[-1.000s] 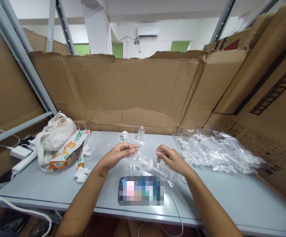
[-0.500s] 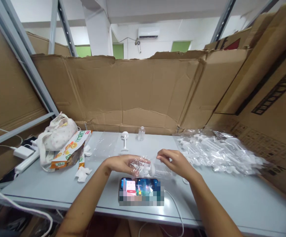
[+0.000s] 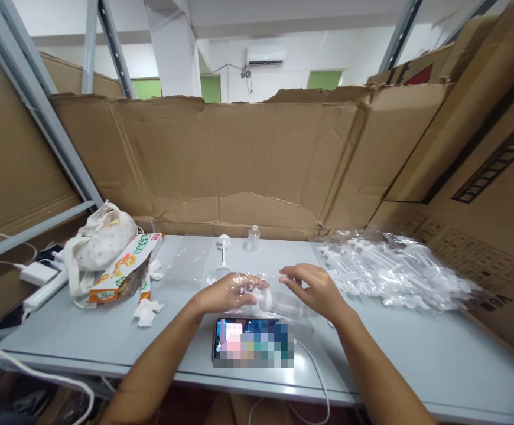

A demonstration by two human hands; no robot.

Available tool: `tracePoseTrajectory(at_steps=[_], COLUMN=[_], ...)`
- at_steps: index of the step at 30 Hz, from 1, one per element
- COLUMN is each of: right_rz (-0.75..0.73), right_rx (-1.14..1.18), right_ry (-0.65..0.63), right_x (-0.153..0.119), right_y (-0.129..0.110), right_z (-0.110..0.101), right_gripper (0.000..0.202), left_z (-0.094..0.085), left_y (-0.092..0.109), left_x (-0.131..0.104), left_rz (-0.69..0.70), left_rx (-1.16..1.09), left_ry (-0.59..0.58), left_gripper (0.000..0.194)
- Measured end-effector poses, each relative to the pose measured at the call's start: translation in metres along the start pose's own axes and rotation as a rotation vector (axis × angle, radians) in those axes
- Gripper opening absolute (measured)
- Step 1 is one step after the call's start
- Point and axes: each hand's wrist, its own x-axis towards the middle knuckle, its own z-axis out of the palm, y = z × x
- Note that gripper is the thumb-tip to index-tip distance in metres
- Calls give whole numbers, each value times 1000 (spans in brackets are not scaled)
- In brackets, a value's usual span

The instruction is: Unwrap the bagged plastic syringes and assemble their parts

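My left hand (image 3: 225, 293) is inside a clear plastic bag (image 3: 244, 282) and grips the white plunger end of a plastic syringe (image 3: 279, 303) lying on the grey table (image 3: 416, 348). My right hand (image 3: 316, 289) rests over the syringe's transparent barrel, fingers curled down onto it. A phone (image 3: 252, 341) with a lit screen lies flat just in front of both hands, its white cable running off the near table edge.
A heap of bagged syringes (image 3: 390, 268) lies at the right. A small clear bottle (image 3: 252, 238) and a white plunger (image 3: 224, 251) stand near the cardboard wall (image 3: 239, 159). A cloth pouch (image 3: 100, 239), snack packet (image 3: 124, 271) and power strip (image 3: 44, 289) sit at the left.
The left hand dropped from above the table into the clear bag and took the syringe's plunger end. The right hand moved down onto the barrel. The syringe shifted slightly.
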Motion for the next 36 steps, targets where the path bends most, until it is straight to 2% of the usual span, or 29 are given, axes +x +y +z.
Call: tracePoseTrajectory(at_steps=[4,6,8,10,11,13,15,17,20,23,28,31,36], right_rz=[33,124,272,442,524,675,776,805,763,755,849,913,967], right_rx=[-37,-53,36,269,433,789,1080,1265,1389,1390,1312,1226,1077], right_ry=[313,465,551,545,502,343,163,35,-25,-17,56,180,462], right_x=[-3,-5,-7,-8,-9,-10,-10,-10,-7,-6,-5,-6,-11], right_y=[7,15,27,41,48,59,63,62,54,46,47,56,74], right_z=[-8,-13,-17,-17,-16,-13,-8,-3,0,2,3,0,-14], right_gripper=[12,17,29,47,56,64,64,61,57,51,41,36,34], left_z=[-9,-13,-17,-21,-23,-26,-27,-27,-26,-26,-28,-33,-48], left_y=[-1,-4,-7,-10,-12,-13,-13,-13,-12,-12,-16,-19,-25], left_x=[-5,-6,-7,-7,-7,-8,-9,-10,-11,-12,-12,-14,-24], left_rz=[-52,-102,-128,-127,-126,-128,-138,-151,-162,-181,-172,-169,-217], left_rx=[-42,-82,-130,-173,-193,-233,-276,-307,-295,-256,-232,-186,-64], left_ry=[140,250,359,448,479,516,514,490,475,494,527,574,608], left_gripper=[30,31,33,35,35,36,37,37,36,35,36,36,32])
